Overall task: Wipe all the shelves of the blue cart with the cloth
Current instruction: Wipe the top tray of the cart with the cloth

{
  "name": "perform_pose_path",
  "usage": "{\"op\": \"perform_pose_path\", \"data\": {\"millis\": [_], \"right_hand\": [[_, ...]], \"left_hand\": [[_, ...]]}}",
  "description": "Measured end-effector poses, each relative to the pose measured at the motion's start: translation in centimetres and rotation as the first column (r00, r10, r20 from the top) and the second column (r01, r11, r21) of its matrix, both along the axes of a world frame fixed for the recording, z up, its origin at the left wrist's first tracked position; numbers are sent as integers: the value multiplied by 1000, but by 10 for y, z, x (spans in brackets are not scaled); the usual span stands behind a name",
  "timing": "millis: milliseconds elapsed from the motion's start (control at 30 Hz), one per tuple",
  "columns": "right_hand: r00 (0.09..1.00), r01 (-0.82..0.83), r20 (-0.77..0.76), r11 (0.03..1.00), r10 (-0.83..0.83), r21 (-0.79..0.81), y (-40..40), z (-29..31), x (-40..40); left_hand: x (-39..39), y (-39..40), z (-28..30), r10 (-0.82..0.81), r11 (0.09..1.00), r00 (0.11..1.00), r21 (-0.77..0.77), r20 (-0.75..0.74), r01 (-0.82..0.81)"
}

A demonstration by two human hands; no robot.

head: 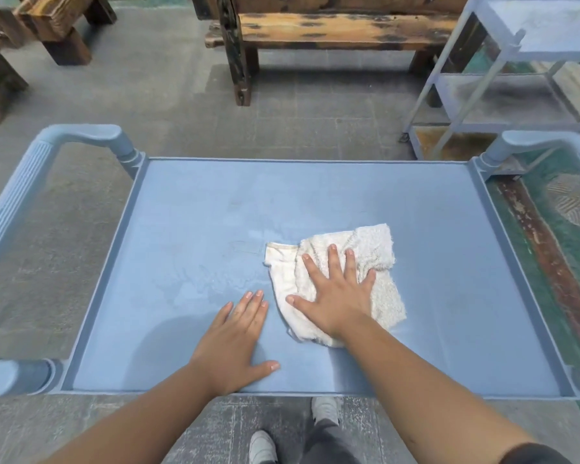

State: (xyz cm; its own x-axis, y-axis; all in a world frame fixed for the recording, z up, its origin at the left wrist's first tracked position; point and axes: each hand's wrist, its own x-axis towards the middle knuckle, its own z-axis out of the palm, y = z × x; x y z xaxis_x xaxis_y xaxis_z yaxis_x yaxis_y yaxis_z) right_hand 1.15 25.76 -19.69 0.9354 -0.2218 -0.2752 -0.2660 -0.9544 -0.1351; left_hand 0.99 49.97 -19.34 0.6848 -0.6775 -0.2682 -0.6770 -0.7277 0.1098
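Right hand (335,296): fingers spread wide, pressing cloth (365,259) on cart (449,262) top shelf.
Left hand (235,339): fingers straight, flat on shelf.

Top shelf (315,195) lies bare beyond the cloth (342,279) (raised rim all round); handles (31,182) flank both ends.

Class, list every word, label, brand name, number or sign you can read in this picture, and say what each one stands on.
None: no readable text shows anywhere.
Blue cart: plain, no label or brand.
Cloth: no tag or print visible.
Wooden bench: only dark stains, no letters.
Second cart behind: no markings.
Floor patch: a ridged pattern, not writing.
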Motion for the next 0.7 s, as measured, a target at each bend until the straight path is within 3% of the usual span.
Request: {"op": "perform_pose_path", "data": {"millis": [400,700], "right_hand": [[995,103,0,994,-103,26,-70,5,178],[995,98,16,995,-98,-11,-63,1,170]], "left_hand": [[-1,-7,13,-10,1000,1000,11,27,9],[-1,-10,15,34,999,998,-12,45,-33]]}}
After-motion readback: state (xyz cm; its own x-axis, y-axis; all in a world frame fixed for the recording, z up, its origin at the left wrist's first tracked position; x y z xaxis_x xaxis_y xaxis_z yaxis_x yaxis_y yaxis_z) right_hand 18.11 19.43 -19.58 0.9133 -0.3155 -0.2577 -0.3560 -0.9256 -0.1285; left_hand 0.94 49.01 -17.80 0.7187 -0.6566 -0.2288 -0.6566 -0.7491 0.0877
